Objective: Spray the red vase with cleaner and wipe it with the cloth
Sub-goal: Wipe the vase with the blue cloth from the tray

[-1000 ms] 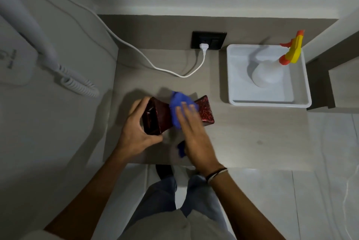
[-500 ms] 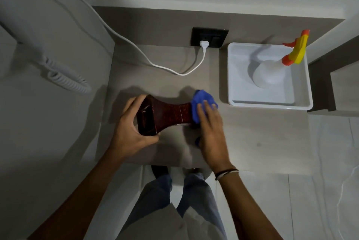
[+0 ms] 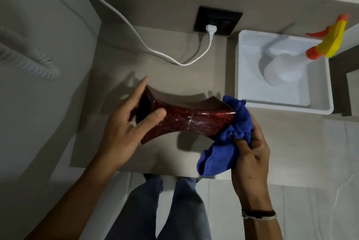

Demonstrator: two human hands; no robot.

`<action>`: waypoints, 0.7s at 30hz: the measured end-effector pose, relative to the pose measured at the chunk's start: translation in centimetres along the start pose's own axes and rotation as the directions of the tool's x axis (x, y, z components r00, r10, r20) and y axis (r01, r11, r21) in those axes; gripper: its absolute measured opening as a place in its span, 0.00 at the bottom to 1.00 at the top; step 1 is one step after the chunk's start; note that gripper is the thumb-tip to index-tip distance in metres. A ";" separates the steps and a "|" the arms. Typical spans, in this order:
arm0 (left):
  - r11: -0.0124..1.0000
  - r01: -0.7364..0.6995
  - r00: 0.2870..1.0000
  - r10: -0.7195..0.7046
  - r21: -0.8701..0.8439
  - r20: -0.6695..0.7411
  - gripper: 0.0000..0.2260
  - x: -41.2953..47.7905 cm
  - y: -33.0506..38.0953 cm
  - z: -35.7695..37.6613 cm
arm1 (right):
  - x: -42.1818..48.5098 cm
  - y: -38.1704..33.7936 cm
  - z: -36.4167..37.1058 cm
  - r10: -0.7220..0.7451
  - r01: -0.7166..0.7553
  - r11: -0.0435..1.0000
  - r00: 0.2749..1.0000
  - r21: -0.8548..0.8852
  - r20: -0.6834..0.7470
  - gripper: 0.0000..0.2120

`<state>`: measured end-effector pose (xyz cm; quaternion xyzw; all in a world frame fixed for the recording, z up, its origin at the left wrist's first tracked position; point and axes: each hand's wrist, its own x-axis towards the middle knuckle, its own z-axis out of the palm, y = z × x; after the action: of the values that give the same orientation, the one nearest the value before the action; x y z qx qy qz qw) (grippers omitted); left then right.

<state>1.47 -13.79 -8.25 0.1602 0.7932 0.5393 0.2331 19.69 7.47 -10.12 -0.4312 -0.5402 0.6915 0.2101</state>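
Slid to the red vase (image 3: 178, 121) base, our right fingers (image 3: 244, 148) clutch the cloth (image 3: 219, 154); left fingers (image 3: 153, 118) loosely pinching its mouth could drop it

The left grip (image 3: 124, 133) clasps the vase (image 3: 194, 123) at its mouth end. Its thumb lies across the vase's side and its index finger points straight past the rim. The right grip (image 3: 250, 154) sits at the vase's base end, fingers curled round a bunched cloth (image 3: 223, 154). Both forearms are bare, and a band (image 3: 258, 214) circles the right wrist.
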 end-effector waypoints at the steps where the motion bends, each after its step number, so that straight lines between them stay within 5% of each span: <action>1: 0.998 0.032 0.999 -0.034 0.056 0.032 0.37 0.2 0.5 0.0 | 0.3 -0.2 0.1 -0.001 0.001 1.000 1.000 0.012 -0.012 0.27; 3: 0.991 0.063 0.989 -0.077 0.117 0.126 0.38 0.4 0.9 -0.4 | 0.9 -0.5 0.3 -0.014 0.014 1.000 1.000 -0.009 -0.025 0.27; 7: 0.982 -0.080 0.942 0.020 0.169 0.335 0.58 0.6 0.6 -1.6 | 1.8 -1.3 1.2 -0.091 0.088 0.991 0.996 -0.103 -0.019 0.27; 10: 0.971 -0.162 0.962 0.115 0.178 0.249 0.56 0.8 -0.3 -1.5 | 0.9 -1.7 2.4 -0.215 0.197 0.947 0.975 -0.256 -0.046 0.30; 13: 0.944 -0.236 0.964 0.198 0.232 0.177 0.46 0.9 -0.7 -1.3 | -1.5 -1.8 4.4 -0.432 0.382 0.811 0.902 -0.443 -0.015 0.34; 15: 0.951 -0.222 0.968 0.189 0.214 0.165 0.44 1.0 -0.7 -1.2 | -3.6 -1.7 6.6 -0.520 0.518 0.697 0.841 -0.497 0.148 0.36; 18: 0.936 -0.264 0.960 0.232 0.233 0.157 0.45 1.1 -1.1 -0.9 | -6.1 0.0 9.2 -0.412 0.672 0.482 0.740 -0.562 0.532 0.51; 21: 0.927 -0.255 0.965 0.225 0.274 0.136 0.44 0.8 -1.1 -1.2 | -4.9 1.7 7.8 -0.368 0.639 0.335 0.765 -0.693 0.528 0.57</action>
<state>0.16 -14.71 -9.10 0.3159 0.8250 0.4330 0.1793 16.21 -1.16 -9.57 -0.1834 -0.9341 0.2893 0.1010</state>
